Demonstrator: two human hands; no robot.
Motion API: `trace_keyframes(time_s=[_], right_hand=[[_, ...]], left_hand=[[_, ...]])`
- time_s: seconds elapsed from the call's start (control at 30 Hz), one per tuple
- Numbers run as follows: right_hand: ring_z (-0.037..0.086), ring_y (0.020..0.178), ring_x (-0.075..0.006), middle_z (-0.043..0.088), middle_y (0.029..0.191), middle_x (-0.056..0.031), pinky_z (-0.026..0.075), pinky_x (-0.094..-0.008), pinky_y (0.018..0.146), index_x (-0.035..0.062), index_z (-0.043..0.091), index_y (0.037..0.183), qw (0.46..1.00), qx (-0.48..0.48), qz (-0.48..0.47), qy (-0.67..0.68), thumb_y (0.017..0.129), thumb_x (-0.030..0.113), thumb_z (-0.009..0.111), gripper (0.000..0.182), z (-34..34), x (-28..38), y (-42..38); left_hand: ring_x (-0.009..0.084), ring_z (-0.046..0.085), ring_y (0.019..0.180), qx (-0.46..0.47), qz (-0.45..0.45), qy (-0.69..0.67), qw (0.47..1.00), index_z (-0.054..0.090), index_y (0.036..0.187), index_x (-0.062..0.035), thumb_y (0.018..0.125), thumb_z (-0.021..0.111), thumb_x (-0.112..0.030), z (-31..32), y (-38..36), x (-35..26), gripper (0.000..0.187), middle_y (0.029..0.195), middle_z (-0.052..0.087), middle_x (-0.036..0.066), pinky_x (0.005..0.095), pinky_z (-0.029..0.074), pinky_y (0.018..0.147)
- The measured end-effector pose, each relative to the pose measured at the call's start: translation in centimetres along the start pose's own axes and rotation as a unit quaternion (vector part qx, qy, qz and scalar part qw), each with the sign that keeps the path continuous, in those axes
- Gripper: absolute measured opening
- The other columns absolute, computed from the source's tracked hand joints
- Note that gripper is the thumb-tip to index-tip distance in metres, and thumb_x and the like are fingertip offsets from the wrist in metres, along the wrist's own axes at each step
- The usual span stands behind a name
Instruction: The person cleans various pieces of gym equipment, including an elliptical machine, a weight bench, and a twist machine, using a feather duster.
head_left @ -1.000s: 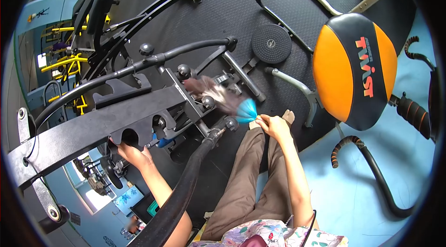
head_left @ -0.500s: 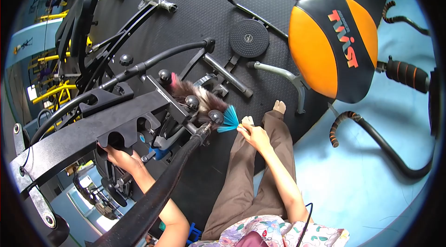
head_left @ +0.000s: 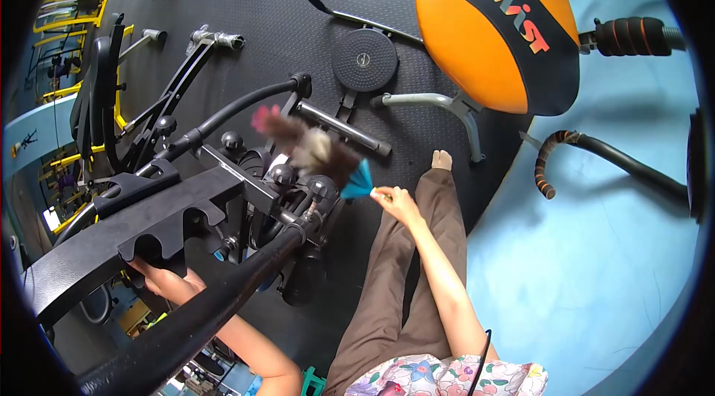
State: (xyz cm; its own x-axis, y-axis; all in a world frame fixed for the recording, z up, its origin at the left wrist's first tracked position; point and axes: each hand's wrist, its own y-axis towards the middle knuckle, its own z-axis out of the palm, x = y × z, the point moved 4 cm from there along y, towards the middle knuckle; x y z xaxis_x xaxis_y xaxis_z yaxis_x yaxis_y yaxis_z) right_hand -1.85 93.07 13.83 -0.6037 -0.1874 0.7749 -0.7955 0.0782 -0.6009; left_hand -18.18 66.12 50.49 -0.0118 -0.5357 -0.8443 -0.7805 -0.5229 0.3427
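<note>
My right hand (head_left: 398, 204) is closed around the thin end of a feather duster (head_left: 320, 155). Its fluffy brown and white body is smeared by motion, with teal feathers near my fingers and a pink tip at the far end. The duster passes close by the round black knobs (head_left: 322, 188) on an exercise machine. My left hand (head_left: 170, 284) grips the notched black bracket (head_left: 153, 245) under the machine's broad metal beam (head_left: 97, 239), some fingertips hidden behind it.
A thick black bar (head_left: 201, 314) crosses in front of my left forearm. At upper right stands an orange and black padded seat (head_left: 495, 31) beside a round twist plate (head_left: 364, 60). A curved handle (head_left: 547, 172) lies against the blue surface at right. Yellow racks (head_left: 74, 5) stand far left.
The view has shifted, so the equipment sits further left and mostly higher. The duster has swung and is now blurred. My left hand stays at the bracket.
</note>
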Motion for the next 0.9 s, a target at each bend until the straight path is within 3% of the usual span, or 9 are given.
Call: trace_keyframes(time_s=[0.13,0.37,0.53,0.6,0.67,0.73,0.8,0.83,0.9], right_hand=[[0.058,0.089,-0.0337,0.061,0.082,-0.0139,0.046,-0.0405,0.079,0.0099,0.068,0.099,1.000,-0.014,-0.001,0.026,0.081,0.046,0.059,0.041,1.3,0.0,-1.4],[0.064,0.086,-0.0324,0.065,0.086,-0.0187,0.049,-0.0402,0.075,0.0102,0.067,0.101,0.976,-0.102,0.163,-0.100,0.082,0.043,0.058,0.039,-0.5,-1.9,-1.6],[0.066,0.082,-0.0264,0.066,0.083,-0.0177,0.050,-0.0327,0.068,0.0046,0.065,0.100,0.959,-0.261,0.031,0.106,0.084,0.034,0.061,0.034,-8.8,-0.1,-8.4],[0.067,0.080,-0.0244,0.066,0.082,-0.0174,0.050,-0.0315,0.067,0.0028,0.065,0.098,0.930,-0.348,-0.013,0.118,0.082,0.030,0.065,0.031,-13.1,0.6,-11.5],[0.067,0.077,-0.0210,0.066,0.080,-0.0173,0.049,-0.0303,0.066,0.0014,0.064,0.097,0.902,-0.421,-0.020,0.099,0.083,0.027,0.064,0.030,-17.2,-0.2,-13.8],[0.061,0.062,-0.0147,0.063,0.068,-0.0112,0.046,-0.0276,0.057,-0.0010,0.062,0.094,0.872,-0.468,0.006,0.143,0.086,0.027,0.060,0.029,-21.2,-0.7,-15.2],[0.053,0.051,-0.0092,0.058,0.059,-0.0065,0.040,-0.0246,0.047,0.0003,0.062,0.092,0.845,-0.492,0.036,0.207,0.088,0.027,0.057,0.028,-24.6,-2.0,-15.6],[0.046,0.041,-0.0058,0.051,0.052,-0.0026,0.033,-0.0221,0.038,0.0041,0.061,0.090,0.833,-0.497,0.040,0.241,0.091,0.030,0.053,0.027,-26.0,-2.8,-15.0],[0.043,0.038,-0.0059,0.049,0.051,-0.0014,0.032,-0.0213,0.035,0.0050,0.058,0.088,0.818,-0.498,0.058,0.282,0.092,0.033,0.051,0.029,-27.6,-4.3,-12.6]], left_hand=[[0.0216,0.050,0.110,0.002,-0.011,-0.025,1.000,0.039,0.129,0.0034,0.094,0.048,-0.030,0.0,0.1,0.7,0.049,0.124,0.047,0.013,0.0326,0.039,0.095],[0.0225,0.051,0.107,0.020,-0.027,-0.071,0.997,0.039,0.127,0.0057,0.094,0.048,-0.029,0.4,0.2,1.3,0.048,0.121,0.049,0.014,0.0326,0.039,0.094],[0.0230,0.051,0.109,0.019,-0.076,-0.135,0.988,0.040,0.123,0.0093,0.093,0.050,-0.027,1.5,-0.3,-0.1,0.048,0.120,0.050,0.015,0.0336,0.038,0.097],[0.0237,0.045,0.118,-0.020,0.014,-0.115,0.993,0.039,0.123,0.0096,0.093,0.050,-0.030,2.0,-1.6,-2.9,0.051,0.125,0.045,0.018,0.0380,0.035,0.101],[0.0252,0.038,0.121,-0.205,0.225,0.067,0.950,0.034,0.131,0.0018,0.093,0.047,-0.025,1.2,-5.0,-7.8,0.048,0.133,0.037,0.018,0.0379,0.027,0.105],[0.0295,0.040,0.118,-0.122,0.451,0.060,0.882,0.031,0.133,0.0022,0.092,0.046,-0.025,1.9,-10.1,-11.8,0.052,0.129,0.039,0.020,0.0389,0.027,0.104],[0.0315,0.042,0.116,0.078,0.474,-0.084,0.873,0.034,0.129,0.0031,0.090,0.045,-0.025,4.8,-16.4,-12.0,0.049,0.128,0.040,0.021,0.0389,0.033,0.098],[0.0308,0.047,0.111,0.238,0.393,-0.010,0.888,0.042,0.119,0.0011,0.089,0.048,-0.022,7.1,-19.7,-12.8,0.039,0.121,0.046,0.020,0.0383,0.039,0.092],[0.0266,0.054,0.101,0.417,0.208,-0.116,0.877,0.052,0.105,0.0002,0.085,0.054,-0.006,15.4,-24.7,-12.0,0.020,0.105,0.056,0.015,0.0338,0.042,0.089]])
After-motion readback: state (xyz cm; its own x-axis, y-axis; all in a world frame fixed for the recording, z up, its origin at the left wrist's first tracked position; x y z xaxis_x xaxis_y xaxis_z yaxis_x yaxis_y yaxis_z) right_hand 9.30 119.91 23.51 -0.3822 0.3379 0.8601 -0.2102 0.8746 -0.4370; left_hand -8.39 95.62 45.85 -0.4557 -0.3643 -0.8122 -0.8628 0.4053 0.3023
